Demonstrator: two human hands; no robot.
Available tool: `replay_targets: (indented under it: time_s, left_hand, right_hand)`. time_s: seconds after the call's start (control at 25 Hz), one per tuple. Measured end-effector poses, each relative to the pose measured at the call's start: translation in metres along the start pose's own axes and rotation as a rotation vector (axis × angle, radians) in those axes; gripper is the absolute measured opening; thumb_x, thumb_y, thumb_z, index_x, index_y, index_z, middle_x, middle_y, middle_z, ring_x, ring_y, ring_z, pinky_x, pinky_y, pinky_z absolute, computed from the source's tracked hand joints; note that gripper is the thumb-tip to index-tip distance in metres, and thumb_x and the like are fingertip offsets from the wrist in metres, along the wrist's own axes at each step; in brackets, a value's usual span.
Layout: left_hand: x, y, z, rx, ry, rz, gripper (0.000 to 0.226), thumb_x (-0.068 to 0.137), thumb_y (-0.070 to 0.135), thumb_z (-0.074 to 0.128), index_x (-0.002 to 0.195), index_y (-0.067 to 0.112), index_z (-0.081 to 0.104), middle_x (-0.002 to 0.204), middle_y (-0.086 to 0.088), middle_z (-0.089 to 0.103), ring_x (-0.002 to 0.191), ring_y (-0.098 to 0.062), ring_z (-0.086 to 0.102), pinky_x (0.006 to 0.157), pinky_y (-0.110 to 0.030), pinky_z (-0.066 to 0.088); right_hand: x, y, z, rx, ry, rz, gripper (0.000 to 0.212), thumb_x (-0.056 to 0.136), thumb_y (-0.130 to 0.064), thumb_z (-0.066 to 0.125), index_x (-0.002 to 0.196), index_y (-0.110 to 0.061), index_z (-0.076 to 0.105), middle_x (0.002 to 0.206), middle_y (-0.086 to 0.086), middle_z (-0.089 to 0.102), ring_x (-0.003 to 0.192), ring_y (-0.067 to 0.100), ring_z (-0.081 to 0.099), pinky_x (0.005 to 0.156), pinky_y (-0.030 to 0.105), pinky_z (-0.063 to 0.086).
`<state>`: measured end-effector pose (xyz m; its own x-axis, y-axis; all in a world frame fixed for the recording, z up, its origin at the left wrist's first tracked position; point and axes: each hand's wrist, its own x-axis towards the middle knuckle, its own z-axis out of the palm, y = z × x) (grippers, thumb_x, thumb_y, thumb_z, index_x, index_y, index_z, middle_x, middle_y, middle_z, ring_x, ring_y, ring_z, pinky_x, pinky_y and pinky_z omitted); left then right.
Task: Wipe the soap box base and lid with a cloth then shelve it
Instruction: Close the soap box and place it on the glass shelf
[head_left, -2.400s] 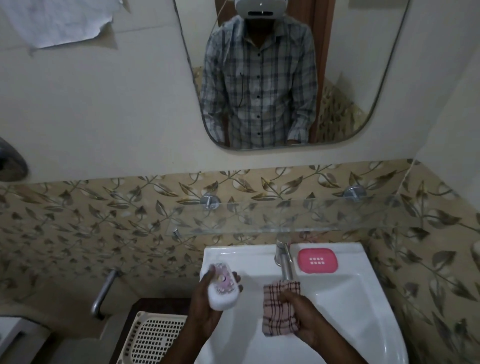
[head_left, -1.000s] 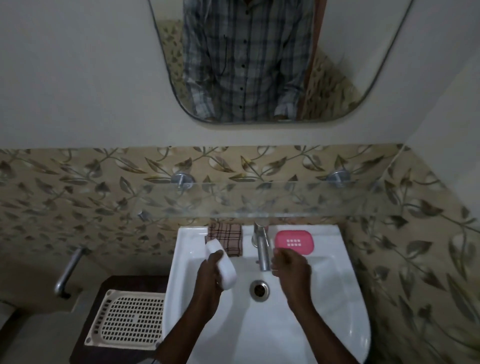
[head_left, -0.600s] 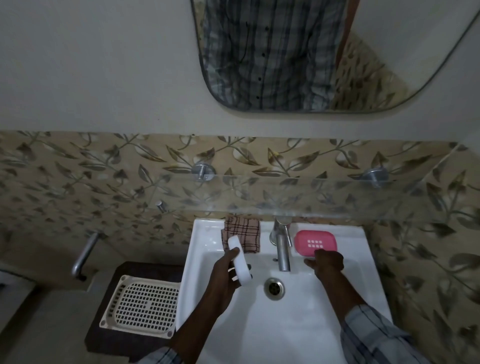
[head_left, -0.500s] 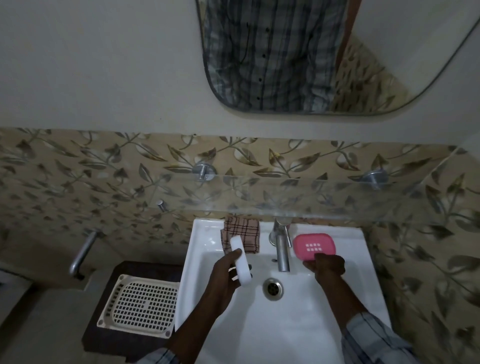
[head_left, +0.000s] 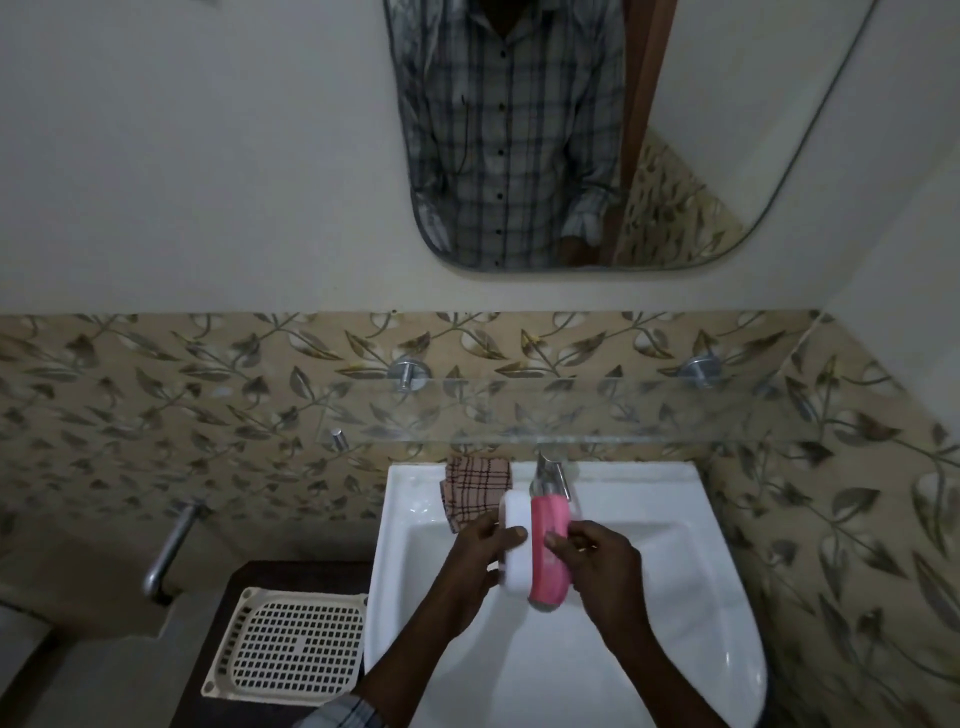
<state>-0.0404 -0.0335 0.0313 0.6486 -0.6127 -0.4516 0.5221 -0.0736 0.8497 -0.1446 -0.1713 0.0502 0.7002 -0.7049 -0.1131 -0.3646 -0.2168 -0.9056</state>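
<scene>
Left hand: your left hand (head_left: 475, 558) grips the white oval plastic soap box lid (head_left: 515, 540), thumb curled over its near face; the other fingers are hidden behind it
Right hand: your right hand (head_left: 602, 566) pinches the pink oval plastic soap box base (head_left: 548, 556), thumb on its side wall, fingers curled round the far side
Task item position: lid and base stand on edge, side by side and touching, held over the bowl of the white ceramic sink (head_left: 701, 623)
Edges: the sink's back rim lies just beyond the two parts; the clear glass wall shelf (head_left: 623, 410) runs across above that rim, on two chrome pegs
Open room: bare bowl lies below both hands and toward you; the right half of the sink is open
In the way: the chrome tap (head_left: 550, 475) stands just behind the top end of the pink base
Cloth: the brown checked cloth (head_left: 475, 486) lies on the back rim left of the tap, one corner hanging into the bowl, just beyond your left hand
Left of sink: a cream perforated plastic tray (head_left: 291, 644) sits on a dark stand; a chrome bar (head_left: 169, 545) projects from the tiled wall further left
Above: a rounded wall mirror (head_left: 753, 130)
</scene>
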Motion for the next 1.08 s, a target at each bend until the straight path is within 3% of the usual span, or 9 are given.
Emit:
replay_targets:
  time_s: [0.12, 0.28, 0.36, 0.44, 0.52, 0.6, 0.72, 0.88, 1.08]
  left_hand:
    - [-0.004, 0.002, 0.005, -0.061, 0.0, -0.01, 0.054, 0.075, 0.03, 0.077, 0.126, 0.017, 0.063, 0.12, -0.014, 0.071, 0.109, -0.033, 0.068, 0.081, -0.047, 0.06]
    - [-0.01, 0.001, 0.002, -0.174, -0.021, 0.018, 0.06, 0.072, 0.027, 0.077, 0.127, 0.011, 0.061, 0.124, -0.021, 0.067, 0.116, -0.041, 0.062, 0.091, -0.056, 0.055]
    - [-0.013, -0.001, 0.002, -0.2, -0.025, 0.044, 0.064, 0.07, 0.03, 0.078, 0.128, 0.008, 0.06, 0.124, -0.025, 0.066, 0.116, -0.044, 0.061, 0.097, -0.062, 0.051]
    - [-0.016, -0.002, 0.003, -0.181, -0.006, 0.069, 0.062, 0.071, 0.032, 0.077, 0.126, 0.009, 0.061, 0.124, -0.026, 0.065, 0.116, -0.046, 0.061, 0.098, -0.067, 0.046]
    - [-0.018, 0.0, 0.003, -0.136, -0.003, 0.096, 0.052, 0.076, 0.035, 0.075, 0.123, 0.014, 0.066, 0.122, -0.023, 0.068, 0.114, -0.042, 0.063, 0.098, -0.066, 0.047]
    - [-0.021, 0.002, 0.004, -0.106, -0.009, 0.105, 0.046, 0.081, 0.035, 0.071, 0.123, 0.017, 0.067, 0.121, -0.018, 0.069, 0.113, -0.038, 0.065, 0.099, -0.061, 0.049]
    - [-0.023, 0.007, 0.008, -0.098, 0.012, 0.117, 0.045, 0.085, 0.032, 0.067, 0.127, 0.017, 0.063, 0.119, -0.015, 0.071, 0.112, -0.036, 0.066, 0.098, -0.058, 0.052]
    - [-0.026, 0.013, 0.013, -0.128, -0.011, 0.094, 0.046, 0.084, 0.031, 0.064, 0.126, 0.014, 0.062, 0.114, -0.016, 0.072, 0.104, -0.033, 0.069, 0.085, -0.048, 0.058]
    - [-0.035, 0.016, 0.02, -0.173, 0.025, 0.042, 0.041, 0.092, 0.03, 0.061, 0.127, 0.009, 0.062, 0.122, -0.02, 0.07, 0.111, -0.033, 0.067, 0.094, -0.041, 0.054]
  right_hand:
    - [-0.003, -0.008, 0.015, 0.075, 0.003, -0.004, 0.021, 0.081, -0.021, 0.08, 0.099, -0.012, 0.077, 0.089, 0.001, 0.077, 0.079, 0.011, 0.071, 0.075, 0.033, 0.059]
    - [-0.012, -0.01, 0.027, 0.158, -0.009, 0.035, 0.011, 0.082, -0.04, 0.076, 0.09, -0.041, 0.068, 0.099, -0.014, 0.069, 0.088, 0.007, 0.067, 0.076, 0.034, 0.058]
    - [-0.016, -0.01, 0.033, 0.164, -0.073, 0.096, 0.027, 0.078, -0.056, 0.073, 0.098, -0.046, 0.059, 0.111, -0.012, 0.06, 0.098, 0.01, 0.063, 0.08, 0.036, 0.058]
    - [-0.019, -0.01, 0.036, 0.25, -0.17, 0.166, 0.045, 0.069, -0.07, 0.07, 0.106, -0.05, 0.056, 0.115, -0.016, 0.063, 0.1, 0.009, 0.066, 0.078, 0.038, 0.061]
    - [-0.017, -0.011, 0.035, 0.271, -0.189, 0.139, 0.049, 0.065, -0.074, 0.066, 0.109, -0.056, 0.057, 0.112, -0.018, 0.068, 0.094, 0.001, 0.069, 0.07, 0.029, 0.061]
    - [-0.017, -0.012, 0.035, 0.27, -0.217, 0.113, 0.048, 0.071, -0.075, 0.059, 0.116, -0.06, 0.055, 0.112, -0.017, 0.068, 0.096, 0.004, 0.069, 0.071, 0.031, 0.062]
    - [-0.02, -0.016, 0.038, 0.284, -0.252, 0.106, 0.045, 0.083, -0.07, 0.053, 0.126, -0.055, 0.054, 0.119, -0.013, 0.066, 0.104, 0.01, 0.067, 0.088, 0.043, 0.06]
    - [-0.022, -0.017, 0.04, 0.346, -0.277, 0.165, 0.043, 0.098, -0.045, 0.052, 0.138, -0.033, 0.054, 0.132, -0.004, 0.064, 0.118, 0.013, 0.061, 0.106, 0.045, 0.048]
    - [-0.03, -0.027, 0.051, 0.378, -0.266, 0.193, 0.046, 0.105, -0.032, 0.037, 0.147, -0.015, 0.043, 0.151, 0.003, 0.045, 0.139, 0.014, 0.041, 0.12, 0.034, 0.026]
